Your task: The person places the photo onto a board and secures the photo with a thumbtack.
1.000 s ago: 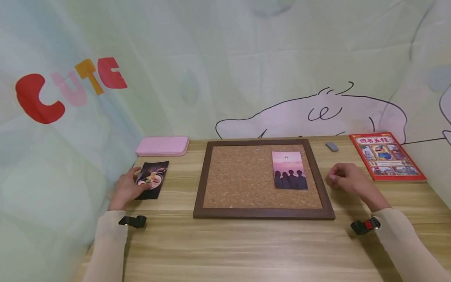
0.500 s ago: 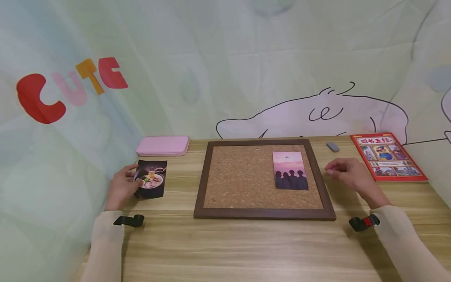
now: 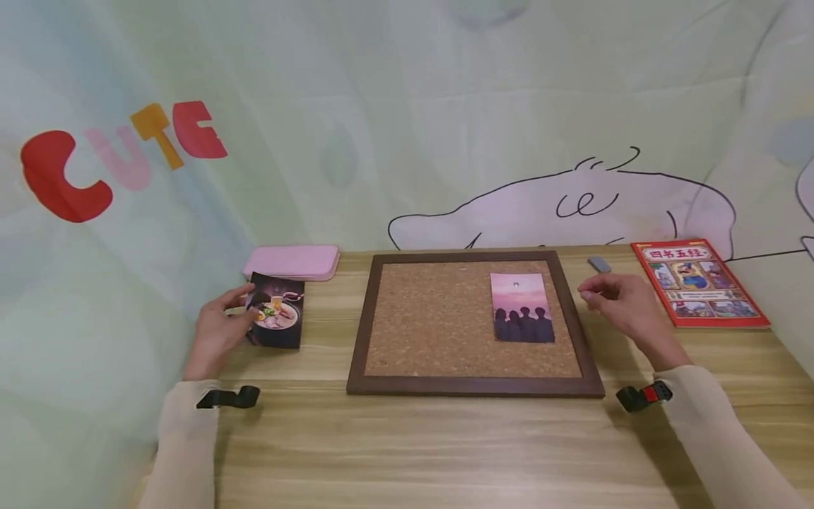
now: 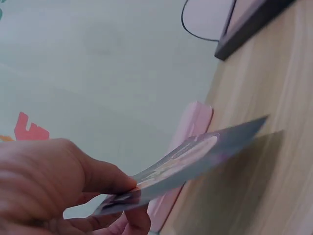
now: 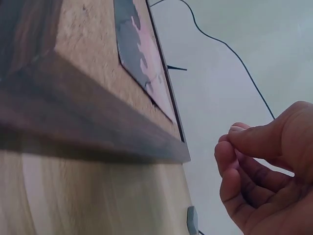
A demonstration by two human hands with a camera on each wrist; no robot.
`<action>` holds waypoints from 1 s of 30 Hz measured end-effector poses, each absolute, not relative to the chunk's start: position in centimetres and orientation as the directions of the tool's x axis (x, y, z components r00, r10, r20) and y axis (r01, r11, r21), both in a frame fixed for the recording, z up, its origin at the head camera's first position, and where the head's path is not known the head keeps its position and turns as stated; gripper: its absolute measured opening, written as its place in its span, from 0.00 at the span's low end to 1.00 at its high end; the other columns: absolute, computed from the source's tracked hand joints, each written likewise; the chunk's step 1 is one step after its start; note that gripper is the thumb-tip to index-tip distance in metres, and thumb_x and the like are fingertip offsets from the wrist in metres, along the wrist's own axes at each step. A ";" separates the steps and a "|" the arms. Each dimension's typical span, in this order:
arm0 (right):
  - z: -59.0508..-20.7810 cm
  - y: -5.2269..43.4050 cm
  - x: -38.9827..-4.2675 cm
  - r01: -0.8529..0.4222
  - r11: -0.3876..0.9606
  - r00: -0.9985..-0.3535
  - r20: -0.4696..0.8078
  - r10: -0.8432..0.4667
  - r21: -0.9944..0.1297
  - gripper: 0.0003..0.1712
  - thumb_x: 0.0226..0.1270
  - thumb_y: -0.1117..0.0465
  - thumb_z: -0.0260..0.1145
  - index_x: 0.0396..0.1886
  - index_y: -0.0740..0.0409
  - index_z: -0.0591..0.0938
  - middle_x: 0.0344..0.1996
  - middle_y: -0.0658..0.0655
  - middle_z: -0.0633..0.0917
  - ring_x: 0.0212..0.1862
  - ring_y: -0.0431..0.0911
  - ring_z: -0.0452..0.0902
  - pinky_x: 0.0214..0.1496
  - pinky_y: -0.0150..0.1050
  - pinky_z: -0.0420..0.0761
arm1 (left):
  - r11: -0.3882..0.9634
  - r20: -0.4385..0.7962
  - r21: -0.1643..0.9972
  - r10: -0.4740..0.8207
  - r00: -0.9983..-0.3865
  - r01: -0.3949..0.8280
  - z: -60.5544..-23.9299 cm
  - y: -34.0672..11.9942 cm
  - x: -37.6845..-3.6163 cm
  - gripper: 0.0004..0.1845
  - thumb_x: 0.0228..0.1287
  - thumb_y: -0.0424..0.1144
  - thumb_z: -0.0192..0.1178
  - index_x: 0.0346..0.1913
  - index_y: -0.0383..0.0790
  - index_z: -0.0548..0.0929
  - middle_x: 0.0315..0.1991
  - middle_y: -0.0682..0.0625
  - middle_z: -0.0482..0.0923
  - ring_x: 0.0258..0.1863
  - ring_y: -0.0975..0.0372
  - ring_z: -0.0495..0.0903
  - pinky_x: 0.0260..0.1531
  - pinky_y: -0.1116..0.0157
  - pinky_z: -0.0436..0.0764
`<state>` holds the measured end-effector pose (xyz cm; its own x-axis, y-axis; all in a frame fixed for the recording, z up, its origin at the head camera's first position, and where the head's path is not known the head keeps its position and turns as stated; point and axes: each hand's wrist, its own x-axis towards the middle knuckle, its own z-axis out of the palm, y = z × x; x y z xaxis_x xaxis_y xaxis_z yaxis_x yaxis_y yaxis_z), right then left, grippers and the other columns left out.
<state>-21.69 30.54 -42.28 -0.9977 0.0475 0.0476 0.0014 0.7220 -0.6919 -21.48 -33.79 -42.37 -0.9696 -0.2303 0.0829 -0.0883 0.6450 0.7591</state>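
Between thumb and fingers, my left hand [image 3: 219, 329] pinches the left edge of a photo card [image 3: 280, 314] showing a bowl of food on black. The left wrist view shows this card [image 4: 195, 154] tilted and raised over the table, its shadow beneath. My right hand [image 3: 623, 304] hovers just right of a brown-framed cork board [image 3: 432, 325]. In the right wrist view, its fingers [image 5: 232, 193] are loosely curled, thumb near the index finger, with nothing visible between them. A pink sunset photo [image 3: 523, 300] with silhouettes lies on the board's right side, a small pin at its top.
A pink pencil case [image 3: 292, 261] lies behind the food photo, by the curtain wall. Behind my right hand sits a small grey object [image 3: 599, 264]. A red book [image 3: 696, 283] lies at the far right of the wooden table [image 3: 407, 452].
My left hand has lifted the food photo from the table and tilted it up. My right hand has risen a little and moved slightly left towards the board's frame.
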 end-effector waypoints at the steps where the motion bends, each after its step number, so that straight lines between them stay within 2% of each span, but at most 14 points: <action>1: -42.2 30.4 -21.7 -0.003 0.719 -0.997 0.056 0.050 -0.695 0.13 0.75 0.55 0.62 0.48 0.58 0.84 0.42 0.62 0.86 0.41 0.54 0.80 0.37 0.36 0.77 | 0.627 0.082 0.775 -0.225 -0.971 -0.080 -42.2 -33.5 -21.5 0.28 0.70 0.35 0.58 0.73 0.44 0.71 0.59 0.33 0.70 0.24 0.70 0.72 0.22 0.69 0.73; 4: -41.9 29.9 -21.9 -0.022 0.706 -0.996 0.080 0.049 -0.708 0.14 0.75 0.54 0.62 0.48 0.59 0.84 0.42 0.62 0.86 0.41 0.55 0.82 0.36 0.36 0.76 | 0.601 0.092 0.798 -0.195 -0.977 -0.044 -41.6 -32.7 -21.4 0.25 0.72 0.37 0.59 0.71 0.46 0.74 0.60 0.34 0.70 0.23 0.69 0.70 0.21 0.69 0.70; 10: -41.3 28.6 -22.6 -0.060 0.672 -0.995 0.096 0.016 -0.738 0.15 0.74 0.53 0.64 0.49 0.59 0.85 0.43 0.62 0.86 0.43 0.54 0.82 0.38 0.33 0.78 | 0.608 0.137 0.793 -0.108 -0.985 0.043 -40.7 -31.1 -21.3 0.20 0.73 0.39 0.59 0.66 0.44 0.80 0.62 0.39 0.72 0.28 0.67 0.70 0.22 0.69 0.70; 17: -41.0 26.8 -23.3 -0.090 0.636 -0.995 0.102 -0.019 -0.766 0.14 0.74 0.57 0.63 0.50 0.60 0.85 0.46 0.60 0.84 0.44 0.52 0.75 0.40 0.30 0.78 | 0.545 0.079 0.838 -0.050 -0.996 0.039 -40.3 -28.0 -21.6 0.23 0.72 0.37 0.60 0.69 0.43 0.77 0.62 0.38 0.71 0.26 0.69 0.72 0.26 0.71 0.71; 21: -41.0 25.4 -23.8 -0.098 0.611 -0.995 0.093 -0.040 -0.785 0.12 0.73 0.57 0.64 0.49 0.59 0.85 0.45 0.60 0.85 0.43 0.52 0.78 0.40 0.33 0.79 | 0.484 0.027 0.875 0.004 -1.000 0.026 -40.6 -26.0 -22.0 0.25 0.71 0.37 0.62 0.70 0.44 0.76 0.65 0.39 0.70 0.28 0.70 0.76 0.27 0.72 0.72; 26: -40.8 23.6 -24.3 -0.106 0.582 -0.994 0.092 -0.055 -0.806 0.12 0.73 0.57 0.64 0.48 0.59 0.85 0.41 0.62 0.86 0.43 0.56 0.80 0.39 0.37 0.77 | 0.448 0.018 0.893 0.075 -0.997 0.050 -40.9 -24.1 -22.7 0.26 0.69 0.38 0.64 0.69 0.45 0.76 0.61 0.40 0.72 0.21 0.69 0.70 0.22 0.70 0.68; 28: -40.6 23.0 -24.4 -0.092 0.567 -0.996 0.077 -0.049 -0.818 0.12 0.73 0.57 0.65 0.49 0.59 0.85 0.40 0.62 0.86 0.43 0.58 0.80 0.38 0.37 0.77 | 0.450 0.025 0.891 0.099 -0.995 0.067 -40.9 -23.5 -23.1 0.26 0.69 0.38 0.64 0.69 0.46 0.77 0.64 0.41 0.73 0.23 0.68 0.72 0.23 0.70 0.70; 30: -40.4 22.4 -24.5 -0.069 0.555 -0.998 0.057 -0.038 -0.829 0.12 0.73 0.57 0.65 0.49 0.58 0.85 0.39 0.61 0.86 0.44 0.59 0.80 0.37 0.38 0.77 | 0.452 0.026 0.889 0.122 -0.992 0.079 -40.9 -22.7 -23.4 0.26 0.68 0.38 0.65 0.68 0.45 0.77 0.67 0.42 0.73 0.29 0.66 0.78 0.29 0.71 0.75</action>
<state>-24.53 22.41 -40.39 -0.9976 -0.0384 0.0567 -0.0685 0.5551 -0.8290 -23.45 -22.68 -40.92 -0.9922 0.1218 0.0258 0.0785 0.4517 0.8887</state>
